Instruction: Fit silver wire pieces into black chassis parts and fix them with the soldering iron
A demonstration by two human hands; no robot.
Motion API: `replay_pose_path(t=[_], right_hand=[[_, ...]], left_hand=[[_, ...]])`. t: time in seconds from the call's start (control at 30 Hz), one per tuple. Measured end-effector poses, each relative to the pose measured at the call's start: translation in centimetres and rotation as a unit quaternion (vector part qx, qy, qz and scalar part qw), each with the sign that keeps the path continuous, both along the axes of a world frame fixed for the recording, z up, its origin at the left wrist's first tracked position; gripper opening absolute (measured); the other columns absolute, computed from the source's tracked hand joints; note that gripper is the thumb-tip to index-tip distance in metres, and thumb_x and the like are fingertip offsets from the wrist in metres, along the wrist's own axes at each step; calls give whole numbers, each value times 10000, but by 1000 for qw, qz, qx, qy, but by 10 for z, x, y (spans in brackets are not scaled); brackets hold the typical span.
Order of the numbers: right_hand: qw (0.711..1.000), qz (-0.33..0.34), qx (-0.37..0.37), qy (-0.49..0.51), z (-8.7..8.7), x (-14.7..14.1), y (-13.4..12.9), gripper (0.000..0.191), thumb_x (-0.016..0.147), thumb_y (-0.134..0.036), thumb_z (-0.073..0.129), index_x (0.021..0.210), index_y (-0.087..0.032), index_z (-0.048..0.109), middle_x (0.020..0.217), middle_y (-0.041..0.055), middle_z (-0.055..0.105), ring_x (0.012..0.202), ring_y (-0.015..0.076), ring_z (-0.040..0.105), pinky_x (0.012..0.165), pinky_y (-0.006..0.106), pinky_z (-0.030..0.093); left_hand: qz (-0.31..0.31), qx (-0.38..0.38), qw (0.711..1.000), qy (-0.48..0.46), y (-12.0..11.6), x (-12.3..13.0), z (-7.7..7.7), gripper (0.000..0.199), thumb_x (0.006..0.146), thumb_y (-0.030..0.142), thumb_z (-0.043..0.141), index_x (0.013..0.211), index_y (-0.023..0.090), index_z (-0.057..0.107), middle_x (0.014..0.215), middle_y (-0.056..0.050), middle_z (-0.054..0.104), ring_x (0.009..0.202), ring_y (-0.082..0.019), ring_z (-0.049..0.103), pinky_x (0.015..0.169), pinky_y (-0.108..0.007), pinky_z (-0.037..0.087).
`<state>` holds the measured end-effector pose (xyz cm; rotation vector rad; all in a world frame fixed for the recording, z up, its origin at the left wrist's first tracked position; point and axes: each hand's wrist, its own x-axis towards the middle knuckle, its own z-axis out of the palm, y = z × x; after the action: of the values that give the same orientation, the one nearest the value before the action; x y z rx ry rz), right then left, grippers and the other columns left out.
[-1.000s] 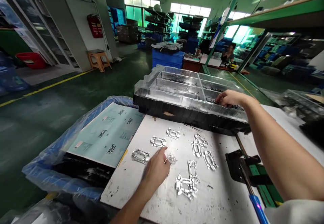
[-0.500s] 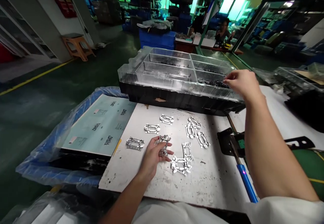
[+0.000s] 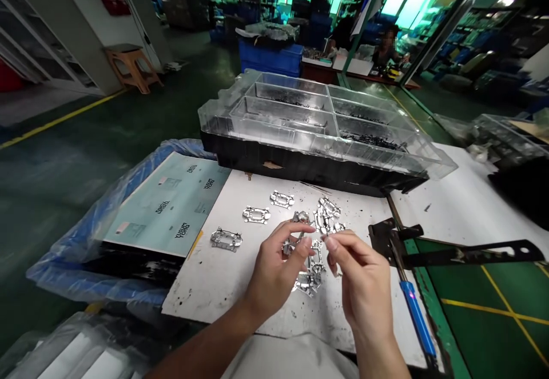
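Observation:
My left hand [image 3: 281,262] is closed around a silver metal frame [image 3: 301,217], partly hidden behind the fingers. Close beside it, my right hand [image 3: 362,267] is pinched at the fingertips; whatever is between them is too small to name. Under and behind both hands lie more silver frames, including an overlapping pair [image 3: 306,282] and a cluster [image 3: 328,210]. To the left, three separate frames rest in a slanting row on the white board [image 3: 218,293]: a near one [image 3: 226,239], a middle one [image 3: 256,214] and a far one [image 3: 282,199].
A clear divided tray [image 3: 291,139] holding small black parts stands on a black base at the back. On the right lie a blue-handled tool [image 3: 416,316] and a black metal bracket [image 3: 476,253]. A blue crate lined with plastic [image 3: 55,270] adjoins the board's left side. A person sits far back.
My right hand has come back from the tray's right compartment to beside my left hand, fingers pinched. My left hand has moved slightly right with the metal frame.

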<state>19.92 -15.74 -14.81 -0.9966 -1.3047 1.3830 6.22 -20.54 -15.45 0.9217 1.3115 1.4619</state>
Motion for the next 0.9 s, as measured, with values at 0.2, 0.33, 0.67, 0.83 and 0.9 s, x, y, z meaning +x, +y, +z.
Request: replay_pose_path(t=[0.2, 0.33, 0.67, 0.83, 0.9], right_hand=[[999, 34, 15, -8, 6, 2, -7, 103, 883, -353, 776, 874, -250, 775, 759, 4, 594, 708, 131, 508, 623, 265, 410], [998, 27, 47, -42, 3, 3, -9, 78, 876, -337, 786, 897, -262, 781, 843, 22, 636, 769, 150, 561, 641, 276, 436], [996, 57, 48, -57, 9, 7, -7, 108, 900, -352, 755, 847, -259, 753, 818, 12, 621, 752, 147, 564, 637, 271, 444], [995, 100, 0, -22, 9, 11, -7, 156, 903, -355, 753, 803, -238, 735, 775, -1, 584, 668, 121, 518, 594, 261, 411], [995, 96, -10, -8, 9, 11, -8, 148, 901, -345, 756, 802, -237, 731, 779, -3, 578, 678, 124, 526, 612, 266, 421]], left_hand=[[45, 41, 998, 32, 0, 7, 12, 192, 930, 383, 681, 1069, 255, 717, 1122, -47, 634, 893, -165, 637, 639, -231, 533], [67, 49, 996, 32, -1, 8, 13, 152, 906, 354, 713, 1004, 237, 717, 1035, -37, 624, 840, -148, 606, 633, -232, 509], [31, 78, 991, -106, 6, 13, 15, 130, 888, 308, 730, 875, 186, 686, 855, 1, 586, 616, -84, 568, 539, -211, 520], [2, 95, 984, -151, 5, 15, 8, 128, 910, 321, 707, 911, 194, 692, 844, 1, 604, 617, -88, 574, 525, -198, 513], [-4, 90, 983, -159, 3, 15, 7, 163, 919, 328, 694, 1036, 216, 674, 941, -22, 655, 637, -96, 583, 543, -208, 519]])
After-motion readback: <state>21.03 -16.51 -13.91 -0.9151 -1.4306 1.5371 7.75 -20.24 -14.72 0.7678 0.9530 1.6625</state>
